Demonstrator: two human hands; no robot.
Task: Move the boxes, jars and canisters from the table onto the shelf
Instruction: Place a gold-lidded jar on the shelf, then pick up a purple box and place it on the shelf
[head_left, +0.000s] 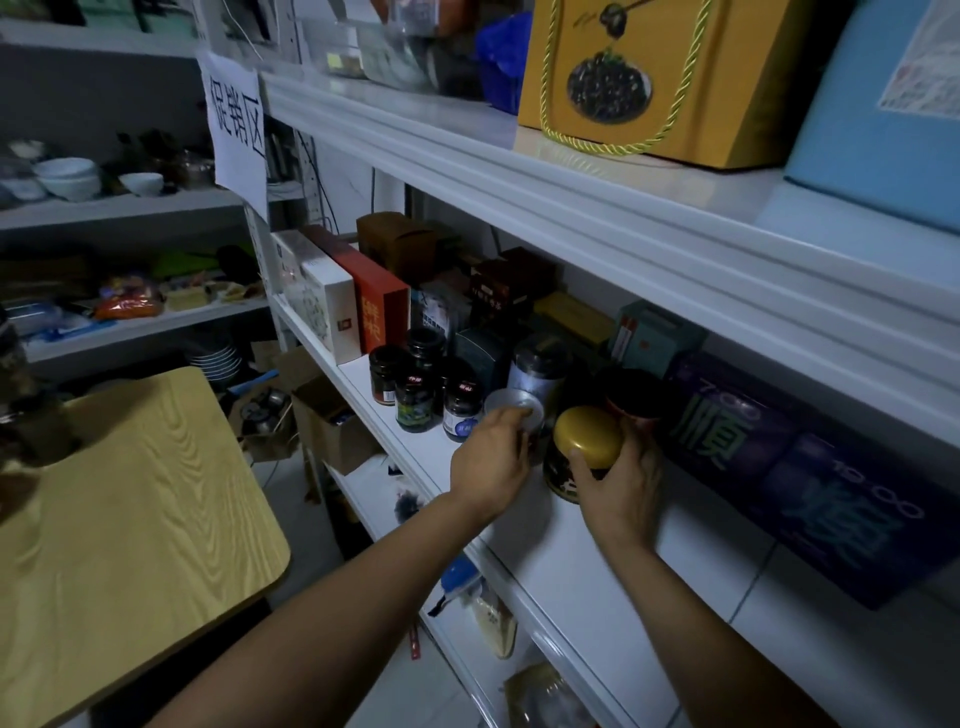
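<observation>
On the white shelf (587, 566) my right hand (621, 491) grips a dark canister with a gold lid (587, 436), which stands upright on the board. My left hand (491, 460) holds a low tin with a silver lid (514, 408) right beside it. Behind them stand a tall grey canister (537, 371) and a red canister with a black lid (634, 397). Several dark jars (415, 389) cluster to the left. White and red boxes (343, 306) line the shelf's far end.
A long purple box (810, 473) lies along the shelf's back on the right. The yellow wooden table (130, 519) is at left, with dark objects at its far left edge. An upper shelf carries a yellow gift box (649, 78). Cartons sit on the floor below.
</observation>
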